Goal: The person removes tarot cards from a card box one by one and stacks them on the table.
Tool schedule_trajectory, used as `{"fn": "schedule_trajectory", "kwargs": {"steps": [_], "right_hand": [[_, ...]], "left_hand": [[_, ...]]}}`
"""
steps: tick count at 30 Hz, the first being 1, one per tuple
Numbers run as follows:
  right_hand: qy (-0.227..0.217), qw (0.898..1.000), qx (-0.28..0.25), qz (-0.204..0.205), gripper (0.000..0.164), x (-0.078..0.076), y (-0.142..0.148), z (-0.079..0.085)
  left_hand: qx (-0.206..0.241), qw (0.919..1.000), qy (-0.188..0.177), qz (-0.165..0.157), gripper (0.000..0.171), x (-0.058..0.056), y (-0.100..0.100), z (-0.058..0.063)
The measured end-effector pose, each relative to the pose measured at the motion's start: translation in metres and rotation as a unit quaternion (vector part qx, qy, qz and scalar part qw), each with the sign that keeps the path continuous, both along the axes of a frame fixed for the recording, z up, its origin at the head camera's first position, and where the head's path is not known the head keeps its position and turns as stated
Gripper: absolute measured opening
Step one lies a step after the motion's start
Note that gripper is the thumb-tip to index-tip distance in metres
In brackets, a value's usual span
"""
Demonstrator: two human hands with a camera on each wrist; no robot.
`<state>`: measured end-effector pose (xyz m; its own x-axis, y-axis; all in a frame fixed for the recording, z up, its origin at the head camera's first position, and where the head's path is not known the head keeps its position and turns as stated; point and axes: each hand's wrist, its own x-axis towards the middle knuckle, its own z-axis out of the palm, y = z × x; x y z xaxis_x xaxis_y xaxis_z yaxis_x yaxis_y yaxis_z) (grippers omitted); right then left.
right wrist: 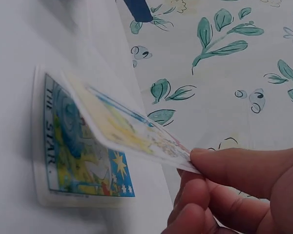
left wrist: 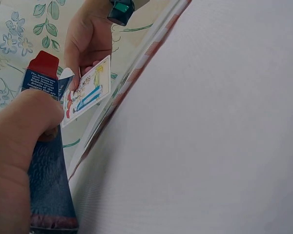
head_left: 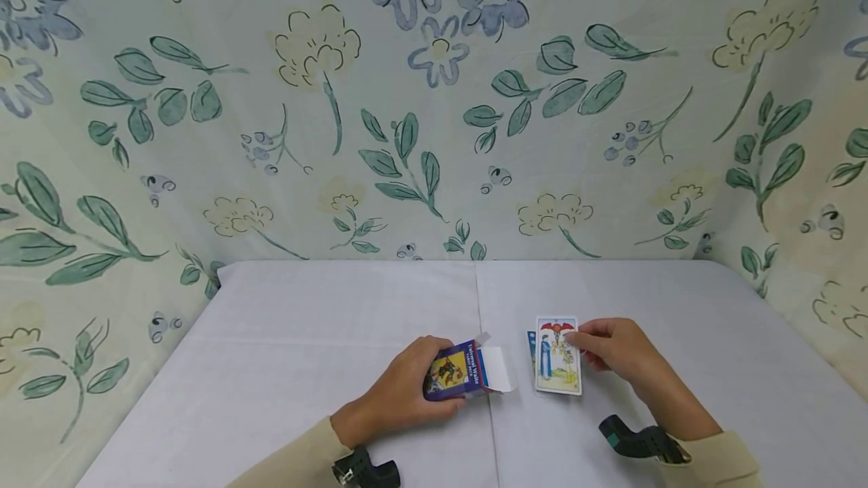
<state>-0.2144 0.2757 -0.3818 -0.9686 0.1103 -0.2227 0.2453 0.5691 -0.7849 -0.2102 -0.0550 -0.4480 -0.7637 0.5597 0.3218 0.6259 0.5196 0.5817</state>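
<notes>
My left hand (head_left: 410,382) grips a purple tarot card box (head_left: 450,373) whose white end flap (head_left: 496,369) stands open toward the right. In the left wrist view the box (left wrist: 51,185) also shows a red tab and a dark blue side with white print. Between thumb and fingers, my right hand (head_left: 620,349) pinches a tarot card (head_left: 557,367) by its edge, picture side up. Below that card lies another, lettered "THE STAR" (right wrist: 83,151), on the white cloth. From the head view most of this lower card is covered; only its blue left edge shows.
A white cloth (head_left: 305,322) with a crease down its middle covers the table. Behind and at both sides hangs a floral curtain (head_left: 434,134). Each wrist carries a dark camera, the right one (head_left: 637,441) close above the cloth.
</notes>
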Motion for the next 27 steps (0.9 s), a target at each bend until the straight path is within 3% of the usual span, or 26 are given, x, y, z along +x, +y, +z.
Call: {"fn": "schedule_trajectory", "kwargs": {"steps": [15, 27], "right_hand": [[0.011, 1.0, -0.005, -0.028, 0.038, -0.005, 0.0, -0.014], [0.02, 0.999, 0.026, -0.033, 0.037, -0.009, 0.001, -0.027]], "left_hand": [[0.002, 1.0, -0.001, -0.002, 0.072, 0.001, 0.001, 0.001], [0.005, 1.0, 0.007, -0.003, 0.071, 0.001, 0.0, 0.002]]}}
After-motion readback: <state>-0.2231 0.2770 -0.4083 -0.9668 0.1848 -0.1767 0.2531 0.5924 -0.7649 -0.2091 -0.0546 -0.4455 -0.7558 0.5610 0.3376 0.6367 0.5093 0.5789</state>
